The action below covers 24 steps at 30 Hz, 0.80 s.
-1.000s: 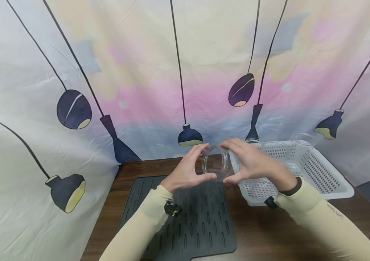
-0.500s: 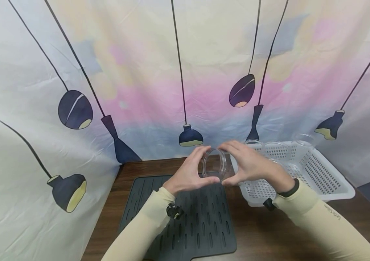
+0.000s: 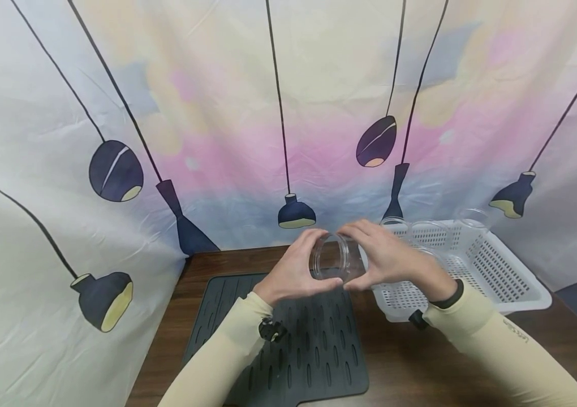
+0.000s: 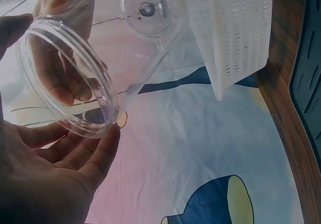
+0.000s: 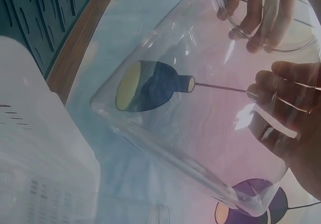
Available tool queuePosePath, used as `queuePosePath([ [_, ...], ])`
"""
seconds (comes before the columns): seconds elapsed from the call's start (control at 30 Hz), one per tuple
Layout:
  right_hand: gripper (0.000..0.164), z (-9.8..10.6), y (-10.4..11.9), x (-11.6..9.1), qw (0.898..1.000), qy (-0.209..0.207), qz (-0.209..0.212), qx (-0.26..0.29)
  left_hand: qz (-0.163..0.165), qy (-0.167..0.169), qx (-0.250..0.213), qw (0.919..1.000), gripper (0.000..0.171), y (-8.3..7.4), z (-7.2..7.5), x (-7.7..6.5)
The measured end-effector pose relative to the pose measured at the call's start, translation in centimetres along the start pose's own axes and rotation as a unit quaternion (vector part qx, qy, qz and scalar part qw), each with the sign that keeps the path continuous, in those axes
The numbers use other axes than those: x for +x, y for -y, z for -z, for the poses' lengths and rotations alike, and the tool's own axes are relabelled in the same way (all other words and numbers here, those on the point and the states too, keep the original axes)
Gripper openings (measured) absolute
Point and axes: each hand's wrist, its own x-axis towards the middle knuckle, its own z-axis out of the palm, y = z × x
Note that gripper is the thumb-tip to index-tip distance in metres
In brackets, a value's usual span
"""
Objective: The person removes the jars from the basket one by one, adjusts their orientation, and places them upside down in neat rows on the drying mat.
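Observation:
Held between both hands is a clear plastic jar point(image 3: 352, 257), lying on its side above the far part of the dark mat. My left hand point(image 3: 296, 268) curls round its ridged round end point(image 4: 108, 86), thumb below and fingers above. Around the jar's body curls my right hand point(image 3: 390, 257), close to the left one. In the right wrist view the jar's body point(image 5: 165, 148) looks square-sided with rounded corners, and the right hand's fingers show through the clear wall. Whether the ridged end is a lid or the open mouth, I cannot tell.
A white perforated basket point(image 3: 502, 282) stands on the right, with several clear containers point(image 3: 473, 217) inside. The grey slotted mat point(image 3: 314, 350) lies on the wooden table point(image 3: 410, 367) under the left arm. A printed curtain point(image 3: 217, 169) rises behind the table.
Both hands have drawn a little closer together, the right one shifting slightly left with the jar. The ridged end has turned a little. Basket and mat stay where they were.

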Motion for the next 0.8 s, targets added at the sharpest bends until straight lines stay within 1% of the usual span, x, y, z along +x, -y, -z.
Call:
queuePosePath([
  [0.17,0.099,-0.13,0.17,0.14,1.0,-0.012,0.01,0.002,-0.01,-0.018,0.012,0.9997,0.085,0.01,0.2,-0.02],
  [0.33,0.1,-0.21,0.18,0.18,1.0,-0.015,0.01,0.004,-0.011,-0.022,0.015,0.9996,0.085,0.02,0.24,0.0],
  [0.63,0.104,-0.01,0.17,0.1,1.0,-0.002,-0.001,0.013,-0.012,-0.03,0.024,0.9992,0.086,0.12,0.32,0.1],
  [0.8,0.105,0.37,0.26,-0.08,0.999,0.015,-0.018,0.036,-0.009,-0.03,0.02,0.9993,0.087,0.14,0.4,0.11],
])
